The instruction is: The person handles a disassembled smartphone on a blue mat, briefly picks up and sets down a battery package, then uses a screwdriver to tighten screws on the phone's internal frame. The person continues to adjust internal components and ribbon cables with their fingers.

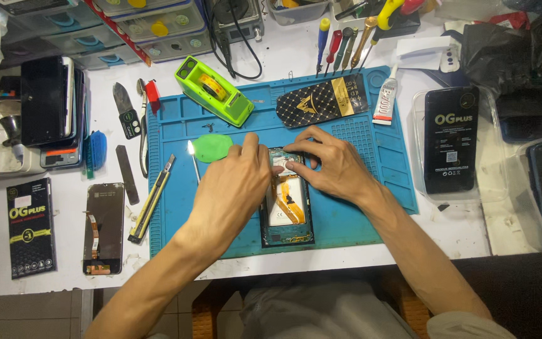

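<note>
White worktable (321, 50), scuffed along its front edge. A blue work mat (371, 144) covers its middle. Left of the mat: a utility knife (152, 199), a loose phone screen (103, 227), a black flat box (31, 227), a stack of phones (54, 113). Along the back: a row of screwdrivers (340, 47) and clear storage boxes (152, 28). Right of the mat: a glue tube (385, 100) overlapping the mat's edge, and a clear plastic tray (490, 188).

One head-worn camera looks steeply down from close above, facing the worktop (296, 53) from its near edge.
</note>
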